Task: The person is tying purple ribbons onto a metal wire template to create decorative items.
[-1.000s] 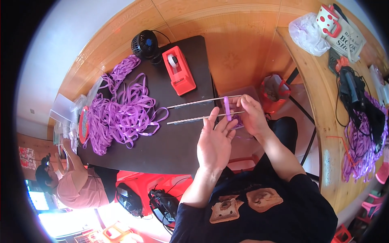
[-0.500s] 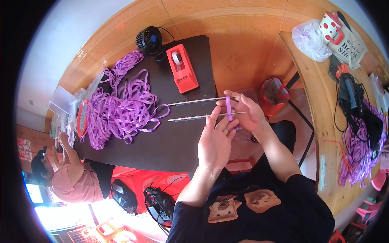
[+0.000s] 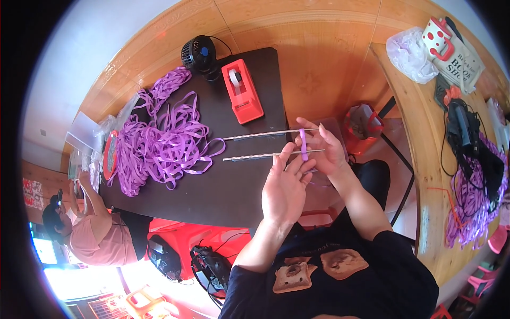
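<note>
Two thin twisted metal rods [image 3: 255, 133] lie side by side on the dark table and jut past its right edge. A narrow band of purple ribbon [image 3: 304, 144] spans the two rods near their free ends. My left hand [image 3: 286, 192] is palm up below the lower rod, its fingers stretched toward the band and its thumb raised. My right hand [image 3: 330, 153] is on the band's right side, its fingers apart and reaching behind the rods. Fingertips of both hands overlap near the band; whether any of them pinches the ribbon is hard to see.
A tangled heap of purple ribbon [image 3: 159, 146] covers the left of the dark table [image 3: 218, 199]. Behind stand a red tape dispenser [image 3: 243, 91] and a black fan [image 3: 199, 53]. A red bag [image 3: 364, 130] hangs right of my hands. Another person [image 3: 98, 236] works at far left.
The ribbon band looks thicker and more bunched than the flat strip before. My fingers have shifted slightly around it. The whole view has moved a little.
</note>
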### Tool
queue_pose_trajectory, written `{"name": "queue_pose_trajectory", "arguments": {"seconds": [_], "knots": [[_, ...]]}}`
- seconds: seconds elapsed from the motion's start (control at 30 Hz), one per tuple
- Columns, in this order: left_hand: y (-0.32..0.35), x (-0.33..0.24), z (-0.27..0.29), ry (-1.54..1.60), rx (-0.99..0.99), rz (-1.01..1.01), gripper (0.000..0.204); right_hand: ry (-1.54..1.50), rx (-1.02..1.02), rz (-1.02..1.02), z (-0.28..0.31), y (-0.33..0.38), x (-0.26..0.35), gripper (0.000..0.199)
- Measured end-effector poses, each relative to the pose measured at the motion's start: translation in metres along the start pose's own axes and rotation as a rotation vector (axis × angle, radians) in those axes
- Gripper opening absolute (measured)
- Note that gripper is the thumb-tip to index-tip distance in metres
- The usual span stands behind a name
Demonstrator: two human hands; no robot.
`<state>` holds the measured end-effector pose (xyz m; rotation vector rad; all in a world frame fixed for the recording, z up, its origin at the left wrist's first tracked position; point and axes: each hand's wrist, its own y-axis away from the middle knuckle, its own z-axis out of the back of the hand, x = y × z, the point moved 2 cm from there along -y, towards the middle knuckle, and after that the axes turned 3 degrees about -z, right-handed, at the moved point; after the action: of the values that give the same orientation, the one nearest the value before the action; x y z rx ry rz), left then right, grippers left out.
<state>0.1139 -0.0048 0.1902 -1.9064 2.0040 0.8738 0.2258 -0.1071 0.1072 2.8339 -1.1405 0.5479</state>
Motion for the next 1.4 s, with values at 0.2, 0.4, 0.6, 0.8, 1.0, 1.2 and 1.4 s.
{"name": "queue_pose_trajectory", "arguments": {"seconds": [0.2, 0.4, 0.6, 0.8, 1.0, 1.2, 1.4], "knots": [[0.000, -0.001, -0.002, -0.011, 0.005, -0.006, 0.069, 0.135, -0.061, 0.067, -0.011, 0.009, 0.003, 0.052], [0.001, -0.001, -0.001, -0.004, -0.002, 0.002, 0.069, 0.356, -0.234, 0.146, -0.012, 0.018, 0.009, 0.050], [0.001, 0.000, -0.001, -0.015, 0.015, 0.000, 0.071, 0.298, -0.235, 0.208, 0.002, 0.015, 0.012, 0.043], [0.000, 0.000, 0.000, -0.011, 0.013, 0.005, 0.072, 0.309, -0.229, 0.181, 0.003, 0.005, 0.005, 0.045], [0.001, -0.001, 0.000, -0.004, 0.015, 0.007, 0.072, 0.218, -0.153, 0.169, -0.002, -0.008, -0.013, 0.048], [0.000, 0.000, -0.001, 0.006, 0.022, 0.007, 0.070, 0.106, -0.114, 0.162, 0.000, -0.015, -0.022, 0.055], [-0.001, 0.001, 0.002, -0.011, 0.038, -0.021, 0.071, 0.016, -0.060, 0.138, 0.003, -0.019, -0.029, 0.059]]}}
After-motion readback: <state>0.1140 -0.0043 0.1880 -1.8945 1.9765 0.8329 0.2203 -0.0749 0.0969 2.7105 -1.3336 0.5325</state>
